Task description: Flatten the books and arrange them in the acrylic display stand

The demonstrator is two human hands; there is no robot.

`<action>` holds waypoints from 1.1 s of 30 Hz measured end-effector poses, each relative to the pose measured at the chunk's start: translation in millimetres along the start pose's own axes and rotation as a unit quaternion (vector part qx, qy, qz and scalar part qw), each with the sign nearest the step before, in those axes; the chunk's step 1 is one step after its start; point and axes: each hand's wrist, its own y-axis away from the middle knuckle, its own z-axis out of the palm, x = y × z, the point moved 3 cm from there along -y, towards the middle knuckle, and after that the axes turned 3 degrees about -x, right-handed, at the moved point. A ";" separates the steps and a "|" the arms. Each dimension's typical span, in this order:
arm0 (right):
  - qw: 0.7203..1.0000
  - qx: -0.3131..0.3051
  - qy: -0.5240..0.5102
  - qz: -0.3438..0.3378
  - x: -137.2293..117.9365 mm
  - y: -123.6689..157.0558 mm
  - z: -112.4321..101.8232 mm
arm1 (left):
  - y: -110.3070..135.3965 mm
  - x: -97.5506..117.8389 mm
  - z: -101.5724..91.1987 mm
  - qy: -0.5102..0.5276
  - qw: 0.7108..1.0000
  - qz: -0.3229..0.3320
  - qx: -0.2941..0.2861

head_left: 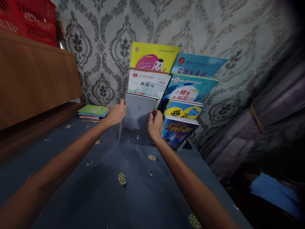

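Note:
A clear acrylic tiered book stand (133, 135) sits against the patterned wall on a blue cloth with pineapple prints. Both hands grip a grey-covered book (139, 106) in the stand's front left slot: my left hand (116, 113) holds its left edge, my right hand (155, 124) holds its right edge. Behind it stand a white book (147, 83) and a yellow book (153, 57). The right column holds several blue and yellow children's books (188, 92).
A short stack of books topped by a green one (93, 112) lies to the left on the cloth. A wooden headboard (35, 79) rises at left with a red crate (30, 19) on top. Dark curtains (262, 121) hang at right.

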 end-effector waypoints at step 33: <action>0.984 -0.170 -0.054 -0.017 -1.8 134.9 -4.7 | 14.7 -159.0 70.4 -0.140 0.982 -0.102 -0.076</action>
